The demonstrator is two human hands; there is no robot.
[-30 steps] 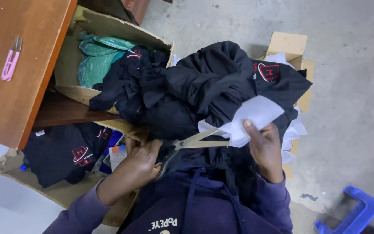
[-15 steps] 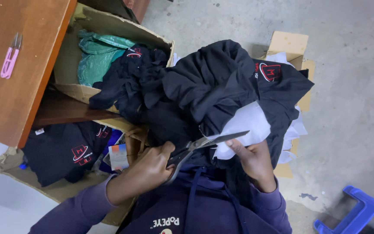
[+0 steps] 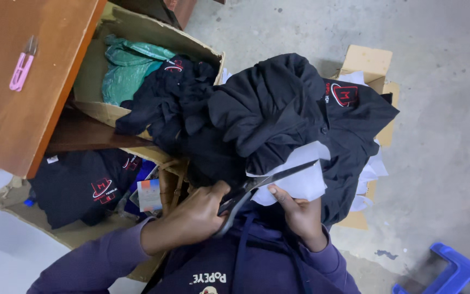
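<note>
Left hand (image 3: 191,215) clenched around handles of scissors (image 3: 262,185), blades parted over white fabric piece (image 3: 300,174). Right hand (image 3: 300,215) gripping lower edge of that white piece, thumb on top, just right of scissors. Black garment (image 3: 278,109) heaped directly above scissors, touching white piece. Cardboard box (image 3: 110,65) with green bag (image 3: 126,68) up-left of scissors. Wooden table (image 3: 23,81) far left, pink snips (image 3: 22,71) on it. Blue stool (image 3: 452,272) lower right.
</note>
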